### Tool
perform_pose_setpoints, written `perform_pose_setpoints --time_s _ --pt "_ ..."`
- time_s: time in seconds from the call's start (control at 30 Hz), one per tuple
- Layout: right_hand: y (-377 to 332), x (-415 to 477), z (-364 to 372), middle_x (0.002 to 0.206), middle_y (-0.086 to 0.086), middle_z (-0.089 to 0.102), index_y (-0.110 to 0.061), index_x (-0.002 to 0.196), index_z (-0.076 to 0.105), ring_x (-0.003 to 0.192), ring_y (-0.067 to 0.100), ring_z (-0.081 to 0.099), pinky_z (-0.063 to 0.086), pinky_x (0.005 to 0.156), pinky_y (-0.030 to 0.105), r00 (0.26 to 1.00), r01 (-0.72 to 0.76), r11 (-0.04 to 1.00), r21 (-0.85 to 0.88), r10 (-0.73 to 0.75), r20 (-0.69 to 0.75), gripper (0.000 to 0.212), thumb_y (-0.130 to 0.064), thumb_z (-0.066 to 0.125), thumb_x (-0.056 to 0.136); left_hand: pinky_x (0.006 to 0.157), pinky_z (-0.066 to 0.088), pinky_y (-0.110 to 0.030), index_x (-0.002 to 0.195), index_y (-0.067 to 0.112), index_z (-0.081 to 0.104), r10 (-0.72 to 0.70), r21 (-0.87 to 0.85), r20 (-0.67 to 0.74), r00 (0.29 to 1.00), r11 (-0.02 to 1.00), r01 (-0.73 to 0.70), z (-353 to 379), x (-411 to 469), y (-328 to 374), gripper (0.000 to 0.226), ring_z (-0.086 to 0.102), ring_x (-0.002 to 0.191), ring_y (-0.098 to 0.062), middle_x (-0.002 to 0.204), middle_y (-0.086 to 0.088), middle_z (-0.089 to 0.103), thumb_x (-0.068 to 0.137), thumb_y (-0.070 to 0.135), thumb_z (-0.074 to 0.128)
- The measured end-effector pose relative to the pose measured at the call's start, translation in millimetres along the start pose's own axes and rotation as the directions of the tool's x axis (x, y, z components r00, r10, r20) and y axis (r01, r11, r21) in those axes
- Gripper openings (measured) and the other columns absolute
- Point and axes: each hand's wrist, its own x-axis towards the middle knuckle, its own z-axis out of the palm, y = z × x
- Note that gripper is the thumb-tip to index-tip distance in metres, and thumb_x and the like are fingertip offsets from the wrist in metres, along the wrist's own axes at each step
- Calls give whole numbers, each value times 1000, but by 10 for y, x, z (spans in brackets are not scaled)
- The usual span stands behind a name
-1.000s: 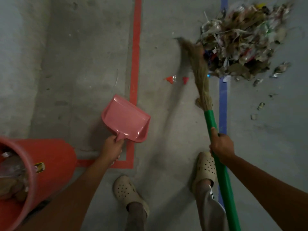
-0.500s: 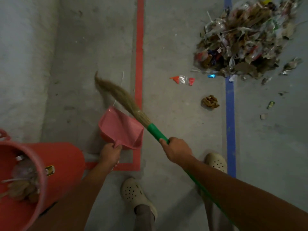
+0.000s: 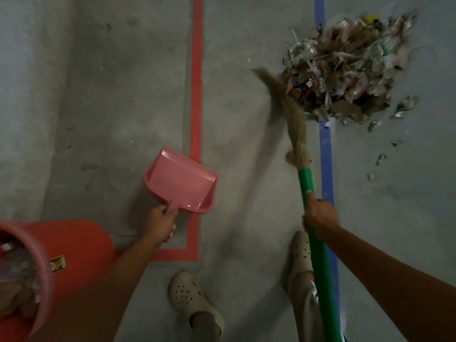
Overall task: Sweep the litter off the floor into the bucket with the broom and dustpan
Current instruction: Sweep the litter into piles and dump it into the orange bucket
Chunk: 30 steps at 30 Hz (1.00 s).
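My left hand (image 3: pixel 161 222) grips the handle of a pink dustpan (image 3: pixel 181 180), which looks empty and lies low over the red floor line. My right hand (image 3: pixel 319 218) grips the green stick of a broom (image 3: pixel 309 193). Its straw head (image 3: pixel 292 112), blurred, reaches the left edge of a big litter pile (image 3: pixel 345 67) of paper, cardboard and wrappers at the upper right. An orange bucket (image 3: pixel 81 245) with litter inside stands at the lower left, beside my left arm.
Grey concrete floor with a red tape line (image 3: pixel 196 70) and a blue tape line (image 3: pixel 325 149). Loose scraps (image 3: pixel 381 159) lie right of the blue line. My two feet in beige clogs (image 3: pixel 190 297) stand at the bottom.
The broom has swung from the dustpan back right to the litter pile. The red wrapper and the brown clump seen on the floor half a second ago are out of sight. The dustpan stays put.
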Motion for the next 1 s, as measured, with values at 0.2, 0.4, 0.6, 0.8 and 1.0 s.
perform_pose_setpoints --time_s 0.2,0.4,0.6,0.8,1.0 --pt "600 -162 -744 63 10 66 -8 76 62 56 26 66 53 55 34 967 231 961 -154 -244 -76 60 -57 39 102 31 27 -17 86 4 56 45 -17 68 997 999 -44 382 -107 370 41 35 29 -11 52 -8 44 104 41 51" --pt "1437 -106 -1126 63 1 59 -19 74 56 58 16 59 43 51 29 968 248 871 -423 -241 72 53 -61 38 100 31 26 -17 76 11 50 61 42 127 990 997 -67 835 -276 676 41 34 30 -12 51 -8 43 104 40 52" --pt "1787 547 -1718 76 10 67 -15 81 59 69 26 68 61 69 44 1000 15 900 -436 -16 1 58 -65 35 98 33 27 -15 85 8 56 55 135 182 982 988 -80 1415 -329 1078 33 35 29 -13 53 -9 45 103 35 55" --pt "1403 940 -2445 67 7 60 -16 73 55 59 21 58 38 50 27 975 115 932 -345 -173 -143 53 -58 36 102 31 28 -17 78 12 53 129 239 233 964 953 -185 1944 -329 1698 40 39 30 -14 54 -9 48 105 42 48" --pt "1570 779 -2954 60 4 57 -17 71 53 55 20 55 39 49 31 958 125 962 -243 -181 -223 52 -59 40 99 37 30 -18 77 12 56 188 226 290 938 939 -258 2398 -441 2405 43 40 33 -16 51 -6 48 103 47 52"
